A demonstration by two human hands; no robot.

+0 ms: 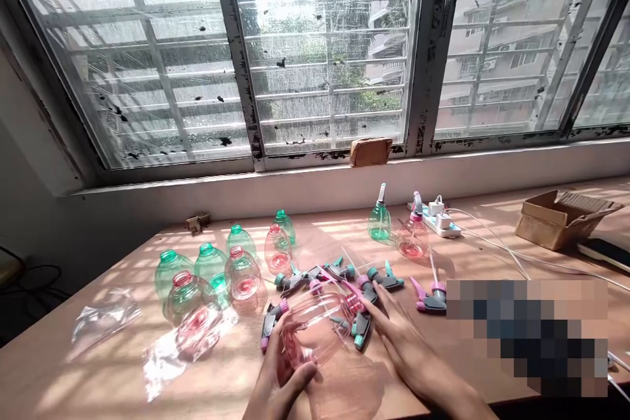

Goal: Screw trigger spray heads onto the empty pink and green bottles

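My left hand (288, 377) is wrapped round the base of a clear pink plastic bottle (317, 327) that lies on its side on the wooden table (492, 256). My right hand (401, 338) rests flat beside the bottle's neck, fingers stretched out toward a loose pile of spray trigger heads (339, 275) in grey, pink and teal. One trigger head (361, 327) lies just under my right fingertips.
Several empty green and pink bottles (211, 269) stand at the left, with clear plastic bags (101, 318). Two assembled spray bottles (396, 226) stand behind, next to a white power strip (440, 216) with cables. A cardboard box (561, 216) sits at right, below the window.
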